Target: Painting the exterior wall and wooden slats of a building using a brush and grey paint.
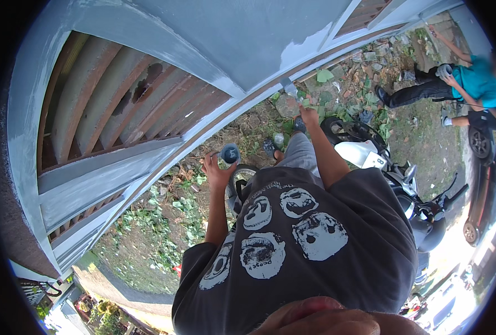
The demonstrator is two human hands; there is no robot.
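Note:
My left hand grips a small paint cup with dark grey-blue paint inside. With my arm stretched out, my right hand is closed on the handle of a paintbrush. The brush's bristle end is at the lower edge of the wooden wall, whose panel bears uneven grey-blue paint. Beside the panel, brown slatted louvres sit in a painted frame. Whether the bristles touch the wall edge cannot be told.
Weeds and rubble cover the ground along the wall. A parked motorcycle stands close on my right. A co-worker in a teal shirt holds a cup near the far wall, with another person partly visible. A dark car is behind.

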